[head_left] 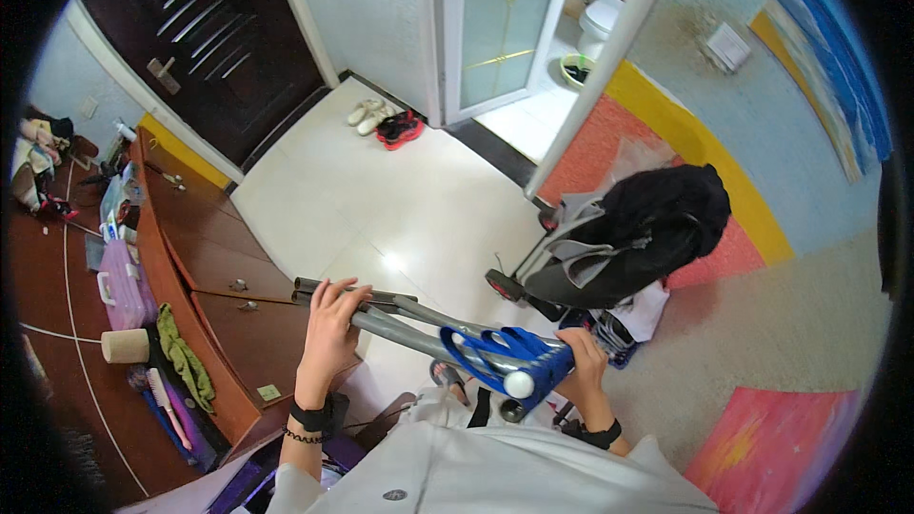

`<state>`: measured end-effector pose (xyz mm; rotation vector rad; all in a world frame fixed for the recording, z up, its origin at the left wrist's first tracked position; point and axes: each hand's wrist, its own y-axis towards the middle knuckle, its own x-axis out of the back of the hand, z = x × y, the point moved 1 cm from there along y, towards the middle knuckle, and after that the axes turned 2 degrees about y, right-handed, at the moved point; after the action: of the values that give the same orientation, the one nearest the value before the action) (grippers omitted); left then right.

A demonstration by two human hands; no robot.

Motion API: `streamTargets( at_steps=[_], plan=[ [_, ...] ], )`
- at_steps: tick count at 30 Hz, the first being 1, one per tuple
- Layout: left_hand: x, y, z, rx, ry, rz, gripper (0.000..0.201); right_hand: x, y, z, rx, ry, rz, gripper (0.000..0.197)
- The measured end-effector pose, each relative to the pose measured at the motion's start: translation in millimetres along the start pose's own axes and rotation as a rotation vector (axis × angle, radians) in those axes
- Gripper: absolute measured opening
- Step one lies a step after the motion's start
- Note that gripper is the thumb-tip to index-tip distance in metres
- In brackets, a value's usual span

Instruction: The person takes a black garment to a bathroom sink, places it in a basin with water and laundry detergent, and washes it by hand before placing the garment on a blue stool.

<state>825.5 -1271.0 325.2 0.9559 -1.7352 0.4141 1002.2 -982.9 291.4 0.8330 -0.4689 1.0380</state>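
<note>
Across the front of my body I hold a folded frame of grey metal tubes (390, 326) level. My left hand (330, 322) is closed round the tubes near their dark open left ends. At the other end, my right hand (585, 362) grips the frame beside a blue slotted plastic piece (503, 358) with a round white cap (519, 385). Part of the right hand's fingers is hidden by the blue piece. What exactly the frame belongs to cannot be made out.
A stroller (609, 247) heaped with black cloth stands to the right. On the left, a brown cabinet (214, 257) carries a lilac box (124, 286), a paper roll (125, 346) and a pink comb (168, 405). Shoes (398, 129) lie near the dark door (205, 38); a glass door (500, 29) stands ajar.
</note>
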Motion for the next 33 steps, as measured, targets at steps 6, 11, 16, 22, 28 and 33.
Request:
streamTargets(
  at_steps=[6, 11, 16, 22, 28, 33],
  plan=[
    [15, 18, 55, 0.080, 0.053, -0.128, 0.056, -40, 84, 18, 0.198, 0.115, -0.040, 0.026],
    [-18, 74, 74, 0.338, -0.110, -0.399, 0.068, -77, 152, -15, 0.103, 0.208, -0.085, 0.026],
    [-59, 136, 63, 0.384, -0.280, -0.289, 0.067, -107, 224, -54, -0.207, 0.226, 0.003, 0.033],
    [-67, 244, 75, 0.232, -0.224, -0.065, 0.051, -121, 318, -101, -0.359, -0.133, 0.024, 0.040],
    [-58, 399, 134, 0.107, -0.119, -0.304, 0.032, -114, 398, -174, -0.696, -0.339, -0.337, 0.041],
    [-60, 570, 151, -0.164, -0.185, -0.354, 0.032, -99, 447, -194, -1.138, -0.225, -0.586, 0.040]
  ],
)
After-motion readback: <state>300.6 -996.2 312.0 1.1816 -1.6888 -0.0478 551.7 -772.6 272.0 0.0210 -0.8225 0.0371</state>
